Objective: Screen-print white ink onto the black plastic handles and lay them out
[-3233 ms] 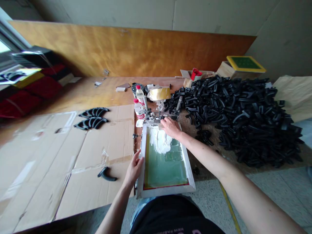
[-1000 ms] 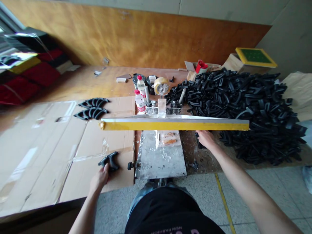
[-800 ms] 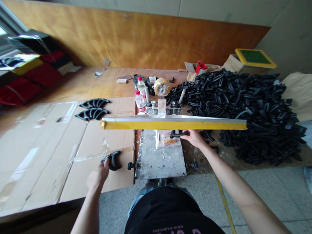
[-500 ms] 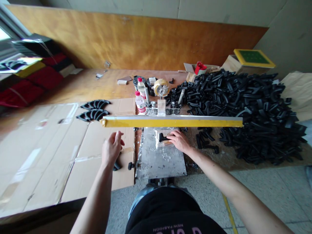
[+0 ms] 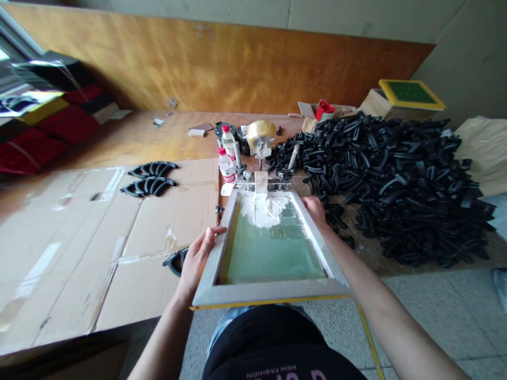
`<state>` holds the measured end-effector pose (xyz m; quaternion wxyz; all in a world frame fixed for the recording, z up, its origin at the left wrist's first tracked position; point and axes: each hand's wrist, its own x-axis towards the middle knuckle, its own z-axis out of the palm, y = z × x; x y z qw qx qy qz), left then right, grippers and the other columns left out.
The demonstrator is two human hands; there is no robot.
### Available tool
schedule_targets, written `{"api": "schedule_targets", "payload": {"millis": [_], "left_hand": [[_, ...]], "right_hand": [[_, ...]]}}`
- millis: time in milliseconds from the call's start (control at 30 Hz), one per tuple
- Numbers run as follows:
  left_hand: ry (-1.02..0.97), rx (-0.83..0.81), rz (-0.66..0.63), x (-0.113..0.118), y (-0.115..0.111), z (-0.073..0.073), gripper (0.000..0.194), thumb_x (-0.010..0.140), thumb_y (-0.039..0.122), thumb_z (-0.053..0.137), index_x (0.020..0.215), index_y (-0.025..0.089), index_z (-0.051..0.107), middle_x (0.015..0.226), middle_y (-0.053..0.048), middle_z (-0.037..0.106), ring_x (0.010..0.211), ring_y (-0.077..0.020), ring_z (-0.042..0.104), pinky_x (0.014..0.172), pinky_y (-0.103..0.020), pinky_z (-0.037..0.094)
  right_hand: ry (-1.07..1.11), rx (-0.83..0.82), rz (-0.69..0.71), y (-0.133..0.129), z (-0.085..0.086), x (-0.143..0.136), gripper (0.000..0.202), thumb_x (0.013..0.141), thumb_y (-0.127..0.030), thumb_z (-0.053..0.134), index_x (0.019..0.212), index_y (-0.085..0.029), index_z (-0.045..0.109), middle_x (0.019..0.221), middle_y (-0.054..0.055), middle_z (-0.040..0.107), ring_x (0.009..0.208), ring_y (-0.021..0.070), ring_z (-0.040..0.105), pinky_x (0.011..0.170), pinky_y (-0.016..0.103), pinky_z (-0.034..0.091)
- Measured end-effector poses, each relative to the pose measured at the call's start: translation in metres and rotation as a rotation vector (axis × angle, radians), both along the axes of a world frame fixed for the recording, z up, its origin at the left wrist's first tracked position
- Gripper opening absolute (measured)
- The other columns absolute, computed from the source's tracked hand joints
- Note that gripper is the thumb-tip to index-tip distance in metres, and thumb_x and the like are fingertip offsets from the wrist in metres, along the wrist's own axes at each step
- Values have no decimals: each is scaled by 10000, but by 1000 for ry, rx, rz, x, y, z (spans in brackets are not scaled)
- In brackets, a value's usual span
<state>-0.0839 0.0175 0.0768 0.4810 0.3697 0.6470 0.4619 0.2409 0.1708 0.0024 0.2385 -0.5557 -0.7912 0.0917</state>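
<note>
A screen frame (image 5: 273, 289) with pale metal edges and greenish mesh (image 5: 273, 253) lies lowered over the metal plate, which it hides. White paste (image 5: 264, 211) is spread at the mesh's far end, around a squeegee-like piece (image 5: 261, 183). Beside the frame's left edge is my left hand (image 5: 200, 254), its thumb and finger reaching to the rim; whether it grips the frame is unclear. My right hand (image 5: 315, 211) is at the frame's far right edge, its fingers partly hidden behind it. Black curved parts (image 5: 174, 261) lie just left of my left hand.
A large heap of black parts (image 5: 388, 174) covers the right side. Two rows of black curved parts (image 5: 150, 179) lie on the cardboard (image 5: 158, 221). Red-capped bottles (image 5: 226, 169) and a tape roll (image 5: 261, 132) stand behind the frame. Red bundles (image 5: 67, 124) are at the left.
The screen frame has swung down from its raised, edge-on position and now covers the plate and the black part there. My right hand has left that part; my left hand has moved right and down.
</note>
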Motion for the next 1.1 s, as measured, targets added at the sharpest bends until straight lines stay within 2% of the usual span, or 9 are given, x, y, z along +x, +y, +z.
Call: {"api": "schedule_targets", "payload": {"millis": [67,167,267,333,433,600,733,900,1100], "left_hand": [[-5,-86,-50,-2,-13,-28,678,736,674,648,1213,192,650,790,-22,687,654,-165,594,556,-232,444],[-12,-132,-70,-1,-19,-72,828,739,627,676,1432,231,454,798,-14,684,692,-181,617,592,-244,467],[51,-136,-85,-1,-17,-103,796,787,609,629,1455,228,424,821,-21,679,697,-180,617,602,-252,471],[65,-140,-95,-2,-16,-112,770,798,600,617,1441,215,444,822,-25,677,712,-188,625,621,-262,479],[51,-144,-77,-2,-16,-113,710,794,573,632,1393,212,507,848,-37,691,779,-212,647,680,-284,499],[3,-170,60,2,-17,-108,617,737,501,704,1272,207,613,856,-43,709,798,-230,657,739,-312,513],[50,-164,6,2,-16,-110,623,769,530,659,1297,205,596,897,-51,704,864,-240,655,770,-319,507],[40,-147,22,3,-17,-110,643,751,552,674,1291,210,603,900,-58,711,851,-239,657,756,-320,513],[-2,-150,8,6,-18,-100,728,750,592,658,1343,182,554,866,-63,714,755,-219,657,664,-299,514]], "right_hand": [[36,77,-105,12,15,-4,329,930,-194,516,1214,-75,630,1208,139,655,1172,237,569,1029,356,444],[32,159,25,23,34,-49,566,838,-244,690,1365,-147,510,1434,156,477,1322,283,436,1110,440,371],[-141,66,221,27,41,-100,418,835,-248,704,1223,-151,584,1256,140,595,1184,274,527,1006,399,438],[-263,-23,281,27,39,-117,209,869,-219,653,1068,-156,629,1073,110,666,1039,248,591,896,349,467],[-344,-64,278,27,31,-113,119,889,-223,607,983,-154,634,973,101,690,921,235,622,794,321,461],[-378,17,171,18,18,-94,114,862,-151,558,950,-155,630,947,114,689,904,241,601,749,318,438],[-392,20,426,-12,16,-93,163,833,-71,506,901,-147,632,904,112,671,885,237,572,739,325,417],[-326,-9,762,-30,32,-78,105,832,-110,559,815,-186,629,834,60,652,847,206,559,690,292,385],[-277,36,595,-28,25,-79,137,887,-117,522,849,-173,642,884,79,638,889,215,540,718,301,392]]}}
